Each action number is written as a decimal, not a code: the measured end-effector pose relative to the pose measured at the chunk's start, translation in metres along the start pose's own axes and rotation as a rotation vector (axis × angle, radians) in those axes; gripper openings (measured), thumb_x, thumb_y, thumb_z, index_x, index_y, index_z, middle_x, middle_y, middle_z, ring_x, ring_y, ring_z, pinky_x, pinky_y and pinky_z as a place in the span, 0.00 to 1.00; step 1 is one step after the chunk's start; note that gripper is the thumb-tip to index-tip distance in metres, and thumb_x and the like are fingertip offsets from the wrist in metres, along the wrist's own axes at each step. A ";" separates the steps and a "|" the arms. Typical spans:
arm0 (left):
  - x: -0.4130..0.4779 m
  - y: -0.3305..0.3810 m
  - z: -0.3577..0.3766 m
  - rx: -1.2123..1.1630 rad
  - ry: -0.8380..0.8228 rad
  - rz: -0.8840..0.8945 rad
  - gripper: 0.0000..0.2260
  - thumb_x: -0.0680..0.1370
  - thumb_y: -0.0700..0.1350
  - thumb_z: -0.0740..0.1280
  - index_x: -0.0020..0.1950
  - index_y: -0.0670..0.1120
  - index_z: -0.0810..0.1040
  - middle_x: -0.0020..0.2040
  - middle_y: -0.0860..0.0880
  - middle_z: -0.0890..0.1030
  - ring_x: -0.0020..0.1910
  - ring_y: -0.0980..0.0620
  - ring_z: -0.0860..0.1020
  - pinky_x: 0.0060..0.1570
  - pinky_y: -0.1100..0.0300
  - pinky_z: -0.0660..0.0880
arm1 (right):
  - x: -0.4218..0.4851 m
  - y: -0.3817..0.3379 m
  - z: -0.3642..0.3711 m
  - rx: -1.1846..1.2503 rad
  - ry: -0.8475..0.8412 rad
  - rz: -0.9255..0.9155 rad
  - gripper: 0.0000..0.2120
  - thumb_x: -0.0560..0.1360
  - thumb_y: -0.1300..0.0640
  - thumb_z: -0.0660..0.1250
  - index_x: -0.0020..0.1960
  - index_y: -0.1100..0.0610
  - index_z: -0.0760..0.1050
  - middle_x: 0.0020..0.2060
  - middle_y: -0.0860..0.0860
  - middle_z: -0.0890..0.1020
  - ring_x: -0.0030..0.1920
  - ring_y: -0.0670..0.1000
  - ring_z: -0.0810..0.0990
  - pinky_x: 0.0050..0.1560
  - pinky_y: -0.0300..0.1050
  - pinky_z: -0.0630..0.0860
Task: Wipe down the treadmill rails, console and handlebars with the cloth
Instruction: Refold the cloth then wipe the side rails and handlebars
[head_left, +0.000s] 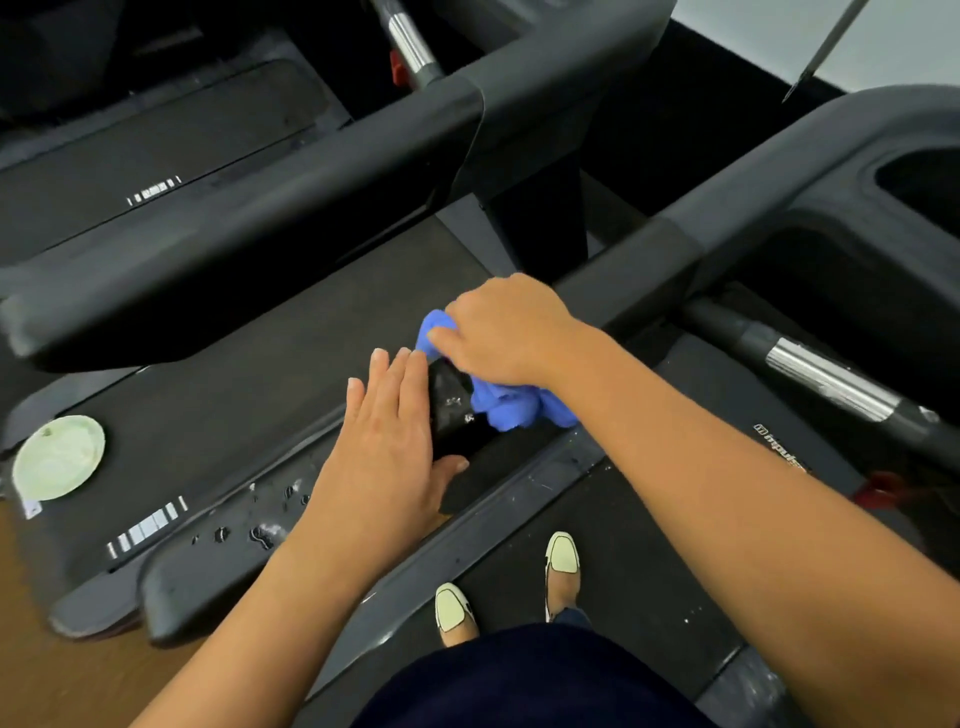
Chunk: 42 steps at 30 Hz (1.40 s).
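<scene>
Treadmill handrail, dark, runs from lower left to frame centre; water droplets on its top near your left wrist. Second treadmill's rail crosses the upper left. Belt at lower centre, your two pale shoes on it. Your left hand lies flat on the handrail, fingers extended and together, gripping nothing. Your right hand, at centre, is closed over the bunched blue cloth, pressing it onto the handrail just beside your left fingertips. Pale green round lid, left edge.
</scene>
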<state>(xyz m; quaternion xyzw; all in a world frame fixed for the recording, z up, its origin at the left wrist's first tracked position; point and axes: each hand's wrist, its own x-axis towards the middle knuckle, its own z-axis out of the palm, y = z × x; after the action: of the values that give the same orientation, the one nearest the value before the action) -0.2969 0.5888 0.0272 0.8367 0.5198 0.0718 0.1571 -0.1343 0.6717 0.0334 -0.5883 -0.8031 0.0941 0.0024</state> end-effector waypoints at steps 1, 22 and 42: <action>0.000 -0.001 0.000 -0.033 0.001 -0.002 0.41 0.73 0.49 0.71 0.76 0.39 0.50 0.76 0.42 0.55 0.76 0.41 0.48 0.71 0.53 0.42 | -0.005 -0.001 0.004 0.017 0.051 -0.069 0.17 0.78 0.46 0.52 0.32 0.50 0.61 0.32 0.47 0.70 0.39 0.52 0.70 0.43 0.46 0.62; -0.006 -0.010 -0.005 -0.211 -0.009 0.062 0.47 0.73 0.46 0.73 0.77 0.40 0.40 0.78 0.45 0.44 0.72 0.58 0.39 0.72 0.59 0.40 | -0.014 0.006 0.014 -0.018 0.290 0.148 0.21 0.78 0.47 0.53 0.30 0.55 0.58 0.29 0.50 0.69 0.37 0.53 0.66 0.39 0.48 0.63; -0.022 -0.043 0.006 0.293 0.028 0.055 0.39 0.76 0.66 0.51 0.71 0.34 0.62 0.70 0.35 0.67 0.73 0.34 0.58 0.69 0.40 0.61 | -0.066 0.001 0.046 0.075 0.580 0.015 0.21 0.78 0.51 0.57 0.59 0.66 0.76 0.55 0.58 0.80 0.61 0.57 0.72 0.71 0.51 0.54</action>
<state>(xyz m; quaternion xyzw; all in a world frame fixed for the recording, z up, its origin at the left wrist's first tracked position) -0.3413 0.5854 0.0078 0.8634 0.5038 0.0109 0.0240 -0.1187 0.6029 -0.0050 -0.5962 -0.7604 -0.0482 0.2531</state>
